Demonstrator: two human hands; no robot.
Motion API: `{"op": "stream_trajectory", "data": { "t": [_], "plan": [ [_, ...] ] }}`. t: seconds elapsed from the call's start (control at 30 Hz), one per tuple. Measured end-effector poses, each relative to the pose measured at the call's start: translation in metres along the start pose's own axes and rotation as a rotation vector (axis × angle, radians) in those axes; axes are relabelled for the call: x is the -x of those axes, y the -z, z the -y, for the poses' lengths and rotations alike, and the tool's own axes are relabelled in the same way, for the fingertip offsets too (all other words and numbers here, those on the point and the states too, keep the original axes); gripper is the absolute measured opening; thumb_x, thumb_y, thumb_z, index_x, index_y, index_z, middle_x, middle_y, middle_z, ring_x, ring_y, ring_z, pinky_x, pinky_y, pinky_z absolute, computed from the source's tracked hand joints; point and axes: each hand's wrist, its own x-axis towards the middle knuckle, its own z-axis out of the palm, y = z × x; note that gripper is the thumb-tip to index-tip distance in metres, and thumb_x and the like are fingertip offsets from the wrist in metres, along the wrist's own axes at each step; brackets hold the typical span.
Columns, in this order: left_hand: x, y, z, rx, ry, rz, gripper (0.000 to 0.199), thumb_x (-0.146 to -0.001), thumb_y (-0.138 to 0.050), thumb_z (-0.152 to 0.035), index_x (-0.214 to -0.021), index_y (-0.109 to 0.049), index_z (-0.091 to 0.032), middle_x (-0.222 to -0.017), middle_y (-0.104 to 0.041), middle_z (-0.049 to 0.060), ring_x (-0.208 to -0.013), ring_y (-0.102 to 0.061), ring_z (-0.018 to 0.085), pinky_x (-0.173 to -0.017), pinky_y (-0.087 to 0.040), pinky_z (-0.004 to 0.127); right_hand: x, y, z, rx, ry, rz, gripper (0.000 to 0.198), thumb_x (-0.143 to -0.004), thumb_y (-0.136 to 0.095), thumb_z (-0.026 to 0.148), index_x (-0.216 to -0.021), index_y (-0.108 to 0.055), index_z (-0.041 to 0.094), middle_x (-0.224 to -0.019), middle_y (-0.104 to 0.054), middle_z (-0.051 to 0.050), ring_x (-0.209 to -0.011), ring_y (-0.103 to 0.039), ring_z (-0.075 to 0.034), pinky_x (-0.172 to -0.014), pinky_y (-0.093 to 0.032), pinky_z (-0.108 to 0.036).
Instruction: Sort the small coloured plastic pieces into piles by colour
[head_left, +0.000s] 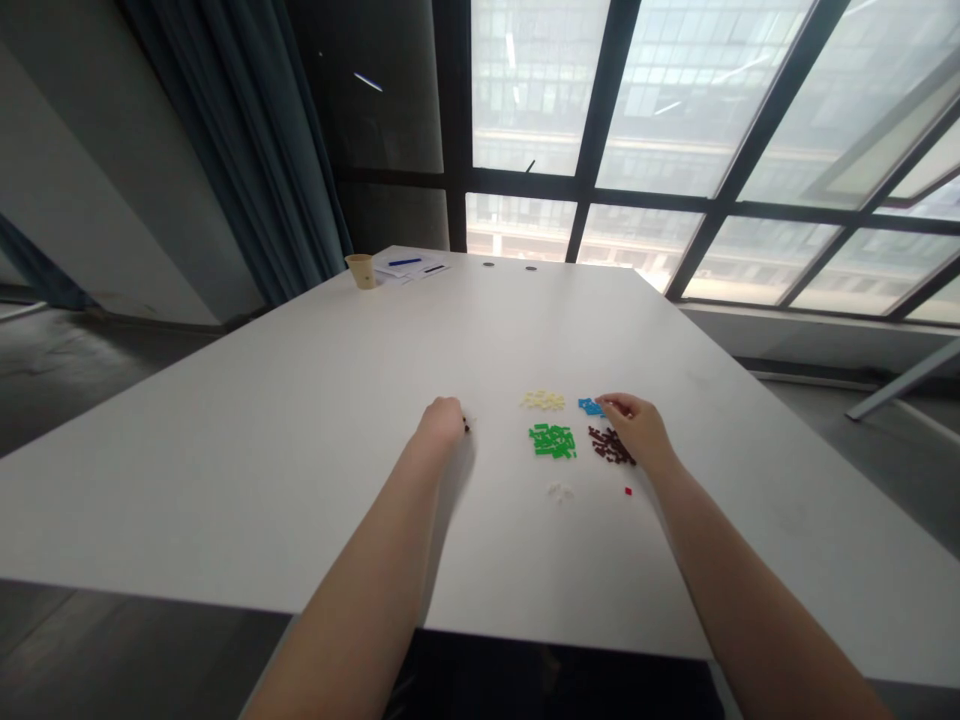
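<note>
My left hand [441, 424] rests on the table with its fingers curled closed. A few tiny dark pieces [466, 425] show at its right side; whether the fingers hold any is hidden. My right hand [637, 422] is pinched closed at the small pile of blue pieces [589, 407], partly covering it. What lies between those fingertips is too small to make out. Below that hand spread dark brown pieces [609, 446]. To their left lie green pieces [553, 441], with pale yellow pieces [544, 400] behind them.
Nearer me are some whitish pieces [559, 491] and one red piece [628, 491]. At the far left of the white table [300, 480] stand a paper cup [361, 271] and papers with a blue pen [405, 262]. Two small round discs lie near the far edge, before the windows.
</note>
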Motion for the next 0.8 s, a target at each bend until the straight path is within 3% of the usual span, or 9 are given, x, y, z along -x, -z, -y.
{"op": "stream_trajectory", "data": {
  "t": [0.27,0.6,0.7,0.8],
  "plan": [
    [-0.002,-0.001,0.001,-0.113,-0.009,-0.023,0.026,-0.069,-0.049,-0.017,-0.092,-0.06,-0.011,-0.097,-0.062,0.017,-0.086,-0.059,0.022,-0.07,-0.042,0.027,0.001,0.006,0.002,0.024,0.025,0.01,0.033,-0.069,-0.049,0.037,-0.079,-0.069,0.013,-0.055,-0.055,-0.001,-0.051,-0.045,-0.012,-0.051,-0.035,-0.025],
    [-0.002,-0.003,-0.001,-0.057,-0.036,-0.098,0.018,-0.072,-0.045,-0.013,-0.08,-0.061,-0.012,-0.088,-0.064,0.014,-0.083,-0.058,0.021,-0.071,-0.042,0.028,-0.001,0.011,0.001,-0.021,0.035,-0.014,0.031,-0.069,-0.05,0.037,-0.077,-0.069,0.013,-0.054,-0.053,-0.001,-0.051,-0.045,-0.012,-0.051,-0.035,-0.025],
    [0.0,0.001,-0.007,0.186,-0.09,-0.137,0.016,-0.073,-0.047,-0.018,-0.08,-0.06,-0.014,-0.082,-0.063,0.009,-0.078,-0.057,0.018,-0.068,-0.042,0.026,-0.001,0.013,0.001,-0.028,0.042,-0.025,0.031,-0.069,-0.05,0.037,-0.077,-0.069,0.014,-0.051,-0.051,0.0,-0.05,-0.044,-0.012,-0.05,-0.035,-0.024],
    [0.007,0.005,-0.021,0.733,-0.194,-0.013,0.021,-0.072,-0.053,-0.026,-0.089,-0.059,-0.015,-0.08,-0.061,0.005,-0.07,-0.054,0.012,-0.064,-0.043,0.023,-0.001,0.013,0.0,-0.044,0.055,-0.012,0.032,-0.07,-0.05,0.038,-0.079,-0.069,0.014,-0.054,-0.053,-0.001,-0.051,-0.045,-0.012,-0.049,-0.035,-0.024]
  ]
}}
